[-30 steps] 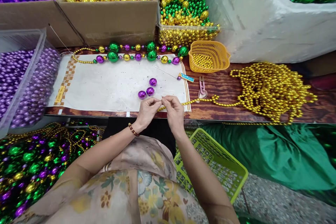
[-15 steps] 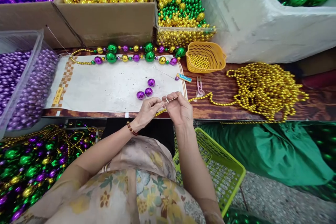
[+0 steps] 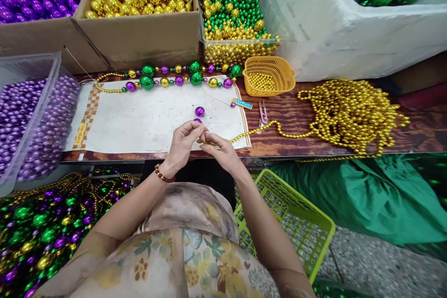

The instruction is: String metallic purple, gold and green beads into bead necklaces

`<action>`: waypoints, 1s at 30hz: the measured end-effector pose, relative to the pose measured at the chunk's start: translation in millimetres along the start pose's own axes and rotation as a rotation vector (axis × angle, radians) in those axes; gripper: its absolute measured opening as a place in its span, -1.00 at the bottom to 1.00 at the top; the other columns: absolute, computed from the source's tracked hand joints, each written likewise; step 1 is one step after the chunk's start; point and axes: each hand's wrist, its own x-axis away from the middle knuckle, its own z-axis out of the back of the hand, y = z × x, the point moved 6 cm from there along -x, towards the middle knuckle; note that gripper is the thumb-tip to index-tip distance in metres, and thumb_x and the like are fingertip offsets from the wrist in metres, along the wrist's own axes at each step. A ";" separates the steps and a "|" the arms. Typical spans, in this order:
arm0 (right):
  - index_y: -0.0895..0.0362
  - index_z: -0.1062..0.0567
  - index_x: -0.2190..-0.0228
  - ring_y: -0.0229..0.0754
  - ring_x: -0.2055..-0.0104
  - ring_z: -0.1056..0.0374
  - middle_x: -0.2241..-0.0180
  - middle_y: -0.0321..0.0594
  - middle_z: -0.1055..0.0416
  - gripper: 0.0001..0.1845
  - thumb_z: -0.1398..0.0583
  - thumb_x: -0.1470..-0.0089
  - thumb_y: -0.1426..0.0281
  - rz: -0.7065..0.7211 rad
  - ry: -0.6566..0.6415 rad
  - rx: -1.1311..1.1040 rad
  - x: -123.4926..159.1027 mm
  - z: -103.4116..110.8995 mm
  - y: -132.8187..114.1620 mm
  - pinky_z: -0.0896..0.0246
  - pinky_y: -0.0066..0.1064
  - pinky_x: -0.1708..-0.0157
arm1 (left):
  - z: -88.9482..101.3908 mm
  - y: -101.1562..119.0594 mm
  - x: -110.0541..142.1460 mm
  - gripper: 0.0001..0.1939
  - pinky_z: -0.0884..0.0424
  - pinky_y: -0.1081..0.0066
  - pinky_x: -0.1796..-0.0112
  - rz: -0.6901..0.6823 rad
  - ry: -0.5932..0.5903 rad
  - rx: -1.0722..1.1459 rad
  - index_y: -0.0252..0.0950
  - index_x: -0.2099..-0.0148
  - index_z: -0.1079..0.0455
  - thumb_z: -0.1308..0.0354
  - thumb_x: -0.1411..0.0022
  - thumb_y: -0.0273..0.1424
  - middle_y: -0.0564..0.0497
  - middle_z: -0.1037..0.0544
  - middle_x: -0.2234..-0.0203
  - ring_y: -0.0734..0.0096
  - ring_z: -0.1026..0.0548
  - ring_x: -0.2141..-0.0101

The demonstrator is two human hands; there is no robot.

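Two bare hands of yours, the left (image 3: 184, 142) and the right (image 3: 220, 148), met over the white cloth's (image 3: 139, 121) front edge, fingers nearly closed. Your right fingers pinched the shiny gold bead strand (image 3: 253, 131); whatever your left fingers gripped was too small to tell.

Shiny gold bead strand (image 3: 293, 136) lies wavy across wht cloth (image 3: 132, 116) edge & brn tbl (image 3: 279, 148).

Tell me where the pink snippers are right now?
In the head view, the pink snippers lie on the brown table, right of the white cloth, just below the orange basket.
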 end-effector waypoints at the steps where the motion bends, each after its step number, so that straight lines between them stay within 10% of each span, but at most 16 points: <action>1: 0.06 -0.61 0.20 -0.10 0.16 -0.47 0.25 -0.26 -0.57 -0.71 -0.27 -0.13 0.15 0.016 0.017 0.060 0.8 -3.5 -2.1 -0.35 -0.27 0.04 | 1.8 4.7 -2.2 -0.74 -0.35 0.42 0.22 0.003 0.013 0.013 -0.30 0.38 -0.45 -0.36 -0.14 -0.22 0.07 -0.43 0.53 0.49 -0.41 0.41; 7: 0.06 -0.56 0.32 -0.19 0.34 -0.40 0.39 -0.29 -0.52 -0.75 -0.12 -0.29 0.25 0.071 0.025 0.523 4.3 -7.8 -21.9 -0.17 -0.41 0.31 | 16.2 21.1 -14.4 -0.76 -0.13 0.46 0.45 0.005 -0.032 -0.360 -0.31 0.36 -0.47 -0.28 -0.17 -0.23 0.07 -0.41 0.54 0.53 -0.20 0.53; 12: 0.07 -0.58 0.28 -0.13 0.29 -0.46 0.30 -0.19 -0.59 -0.73 -0.10 -0.34 0.28 0.080 -0.022 0.980 5.6 -6.1 -34.2 0.00 -0.39 0.38 | 5.2 22.3 -8.2 -0.73 -0.10 0.44 0.43 -0.077 -0.443 -0.972 -0.30 0.49 -0.38 -0.09 -0.27 -0.40 0.07 -0.35 0.60 0.47 -0.22 0.52; 17: 0.06 -0.59 0.23 -0.15 0.28 -0.45 0.26 -0.21 -0.60 -0.76 -0.18 -0.33 0.20 0.090 -0.142 1.051 5.7 -2.4 -39.5 0.08 -0.38 0.40 | 6.9 10.4 -0.3 -0.69 -0.09 0.49 0.52 0.272 -0.754 -0.900 -0.33 0.44 -0.45 -0.13 -0.29 -0.26 0.08 -0.36 0.61 0.51 -0.22 0.56; 23: 0.10 -0.57 0.29 -0.13 0.31 -0.42 0.29 -0.16 -0.58 -0.89 -0.20 -0.23 0.43 0.160 -0.249 1.272 12.4 39.2 -39.1 0.00 -0.32 0.29 | 5.8 27.4 4.5 -0.66 -0.05 0.53 0.55 0.378 -0.662 -0.694 -0.33 0.46 -0.43 -0.22 -0.22 -0.17 0.09 -0.32 0.63 0.56 -0.17 0.58; 30: 0.13 -0.52 0.38 -0.03 0.22 -0.46 0.30 -0.08 -0.60 -0.87 -0.15 -0.12 0.44 0.013 0.039 1.339 39.6 138.3 -22.7 -0.09 -0.26 0.18 | 29.7 42.9 15.7 -0.65 -0.02 0.55 0.58 0.343 -0.546 -0.660 -0.31 0.51 -0.38 -0.23 -0.23 -0.19 0.12 -0.26 0.65 0.59 -0.11 0.61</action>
